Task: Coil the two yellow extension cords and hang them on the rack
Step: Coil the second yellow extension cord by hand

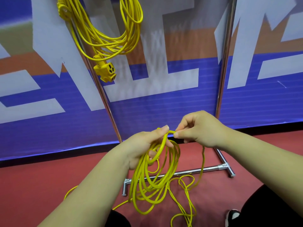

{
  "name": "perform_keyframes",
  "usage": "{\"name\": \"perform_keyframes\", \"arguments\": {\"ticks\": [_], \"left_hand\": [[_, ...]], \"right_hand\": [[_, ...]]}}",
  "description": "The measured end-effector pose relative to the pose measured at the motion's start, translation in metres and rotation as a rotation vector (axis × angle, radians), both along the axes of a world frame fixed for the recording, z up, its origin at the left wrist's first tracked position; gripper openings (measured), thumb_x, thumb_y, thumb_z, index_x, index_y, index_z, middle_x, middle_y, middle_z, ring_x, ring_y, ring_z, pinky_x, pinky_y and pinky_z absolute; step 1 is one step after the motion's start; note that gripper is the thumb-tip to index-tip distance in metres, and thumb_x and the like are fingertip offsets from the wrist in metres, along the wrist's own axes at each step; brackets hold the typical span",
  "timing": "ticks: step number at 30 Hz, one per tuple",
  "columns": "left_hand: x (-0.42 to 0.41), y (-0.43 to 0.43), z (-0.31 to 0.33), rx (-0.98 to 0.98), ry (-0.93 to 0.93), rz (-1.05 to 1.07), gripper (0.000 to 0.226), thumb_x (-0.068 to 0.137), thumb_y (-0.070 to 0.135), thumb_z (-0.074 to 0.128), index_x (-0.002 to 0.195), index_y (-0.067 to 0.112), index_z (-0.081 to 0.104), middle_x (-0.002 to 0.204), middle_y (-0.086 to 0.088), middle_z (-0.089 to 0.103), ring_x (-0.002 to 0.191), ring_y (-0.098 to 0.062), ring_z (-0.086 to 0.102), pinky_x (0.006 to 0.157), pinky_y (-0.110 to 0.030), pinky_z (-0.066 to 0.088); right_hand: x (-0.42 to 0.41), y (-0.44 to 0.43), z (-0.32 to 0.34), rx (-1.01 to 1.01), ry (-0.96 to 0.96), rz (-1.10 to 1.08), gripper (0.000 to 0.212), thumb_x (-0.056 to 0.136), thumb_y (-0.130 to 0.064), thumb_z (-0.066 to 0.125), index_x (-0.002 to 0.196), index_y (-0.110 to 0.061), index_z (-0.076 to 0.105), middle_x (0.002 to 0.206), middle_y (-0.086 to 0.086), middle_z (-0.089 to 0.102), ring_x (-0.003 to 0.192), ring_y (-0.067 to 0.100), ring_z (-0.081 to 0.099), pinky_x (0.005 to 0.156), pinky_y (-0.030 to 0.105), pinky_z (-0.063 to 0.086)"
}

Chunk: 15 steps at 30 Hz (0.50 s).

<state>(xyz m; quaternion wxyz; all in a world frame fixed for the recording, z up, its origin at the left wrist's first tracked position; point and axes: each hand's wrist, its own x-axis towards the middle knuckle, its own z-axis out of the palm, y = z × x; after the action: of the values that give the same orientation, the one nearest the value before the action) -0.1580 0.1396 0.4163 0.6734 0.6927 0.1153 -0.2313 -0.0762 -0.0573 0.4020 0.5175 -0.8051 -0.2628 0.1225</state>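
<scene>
Head view: left hand (142,145) grips loops of second thin yellow extension cord (139,174), right hand (198,128) pinches it; six-o'clock slack likely needs gathering next.

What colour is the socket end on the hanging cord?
The socket end is yellow with dark slots; head view.

Blue banner (164,115) (white lettering) stands behind red floor (41,185).

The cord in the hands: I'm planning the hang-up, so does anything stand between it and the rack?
Nothing visible blocks it. The hung coil sits by the left post; the span toward the right post looks free. The cord's loose tail trails on the floor beside the base bar.
</scene>
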Motion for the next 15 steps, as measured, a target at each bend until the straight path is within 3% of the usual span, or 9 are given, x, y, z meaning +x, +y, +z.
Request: {"name": "perform_keyframes", "arguments": {"ticks": [5,9,13,15], "left_hand": [[0.003,-0.001,0.001,-0.08,-0.013,-0.034,0.015,0.068,0.025,0.075,0.073,0.01,0.076,0.07,-0.009,0.035,0.04,-0.008,0.031,0.039,-0.017,0.028],[0.008,0.015,0.007,-0.183,-0.087,0.049,0.022,0.054,0.025,0.074,0.071,0.01,0.073,0.067,-0.003,0.042,0.042,-0.007,0.03,0.043,-0.021,0.025],[0.01,0.039,0.014,-0.322,-0.21,0.16,0.02,0.057,0.022,0.074,0.072,0.009,0.07,0.071,-0.001,0.045,0.039,-0.004,0.033,0.042,-0.019,0.033],[0.012,0.044,0.015,-0.343,-0.278,0.156,0.02,0.056,0.019,0.075,0.072,0.01,0.068,0.071,-0.001,0.046,0.041,-0.004,0.033,0.043,-0.019,0.034]], "right_hand": [[0.002,-0.002,-0.006,0.035,0.032,0.095,0.014,0.079,-0.01,0.084,0.084,-0.007,0.071,0.066,0.01,0.072,0.06,0.018,0.066,0.062,0.03,0.053],[0.009,-0.016,-0.003,0.116,0.157,0.209,0.015,0.087,-0.004,0.075,0.099,-0.008,0.067,0.075,0.01,0.069,0.068,0.02,0.06,0.066,0.029,0.049],[0.017,-0.026,0.001,0.231,0.288,0.232,0.015,0.094,0.002,0.063,0.107,-0.006,0.061,0.072,0.003,0.068,0.066,0.014,0.06,0.063,0.018,0.046],[0.018,-0.024,-0.003,0.202,0.31,0.274,0.017,0.094,0.0,0.064,0.109,-0.007,0.061,0.073,0.004,0.067,0.069,0.016,0.059,0.068,0.023,0.044]]}}
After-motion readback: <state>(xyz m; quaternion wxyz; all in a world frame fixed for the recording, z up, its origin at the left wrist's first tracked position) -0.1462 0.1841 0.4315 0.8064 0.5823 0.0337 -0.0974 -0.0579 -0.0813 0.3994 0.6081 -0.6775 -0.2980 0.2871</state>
